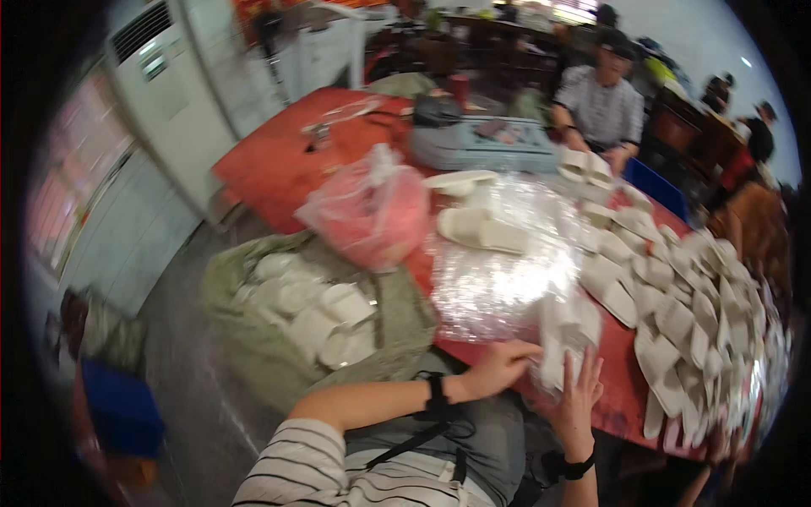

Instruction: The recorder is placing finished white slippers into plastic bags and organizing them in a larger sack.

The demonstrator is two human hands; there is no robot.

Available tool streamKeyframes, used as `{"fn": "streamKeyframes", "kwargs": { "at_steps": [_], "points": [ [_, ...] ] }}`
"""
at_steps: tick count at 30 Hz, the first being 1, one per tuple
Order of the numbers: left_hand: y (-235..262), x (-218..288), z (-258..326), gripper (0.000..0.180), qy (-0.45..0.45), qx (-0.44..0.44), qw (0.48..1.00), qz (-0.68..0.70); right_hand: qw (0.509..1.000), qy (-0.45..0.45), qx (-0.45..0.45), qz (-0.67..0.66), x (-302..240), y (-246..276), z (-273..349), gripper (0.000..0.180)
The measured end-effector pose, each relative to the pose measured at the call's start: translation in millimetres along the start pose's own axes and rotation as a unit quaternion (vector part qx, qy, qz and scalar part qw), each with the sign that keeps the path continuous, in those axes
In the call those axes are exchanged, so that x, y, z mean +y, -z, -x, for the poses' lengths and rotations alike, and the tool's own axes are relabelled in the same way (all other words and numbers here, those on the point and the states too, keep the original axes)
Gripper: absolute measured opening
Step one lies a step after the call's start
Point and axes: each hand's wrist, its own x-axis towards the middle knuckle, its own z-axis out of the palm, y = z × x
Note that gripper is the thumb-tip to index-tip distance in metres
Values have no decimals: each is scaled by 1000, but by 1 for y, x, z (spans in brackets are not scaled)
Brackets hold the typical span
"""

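A pair of white slippers point(564, 325) lies at the table's near edge, in what looks like a clear plastic bag point(549, 376). My left hand point(494, 370) is closed in a pinch on the bag's edge, left of the slippers. Over the bag's near end, my right hand point(576, 397) rests with its fingers stretched out and apart. Shiny clear plastic bags point(469, 296) spread flat beyond my hands. On top of them sit loose white slippers point(481, 231).
A large heap of white slippers point(676, 317) covers the red table's right side. At left, an open green sack point(228, 296) holds bagged slippers. A pink plastic bag point(372, 207) and a grey-blue case point(481, 144) stand farther back. Across the table, a person point(601, 106) handles slippers.
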Motion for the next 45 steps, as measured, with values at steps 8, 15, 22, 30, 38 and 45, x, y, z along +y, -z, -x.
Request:
{"fn": "streamKeyframes", "kwargs": {
  "at_steps": [8,15,22,30,38,45],
  "points": [
    [74,74,39,44,-140,-70,985,-68,956,153,194,-155,26,-39,-38,66],
    [258,64,142,66,83,34,845,-527,940,160,125,-275,-54,50,-90,58],
    [302,122,243,83,403,59,683,-606,843,426,59,-323,-233,53,-146,50],
    [292,189,309,10,395,-30,634,-664,747,625,45,-221,-373,-10,-156,44],
    [305,217,319,24,190,371,690,-592,603,795,5,-68,-411,-92,-90,38],
    [312,199,323,20,0,448,690,-568,581,807,-50,-90,-505,-122,-64,27]
  ]
}}
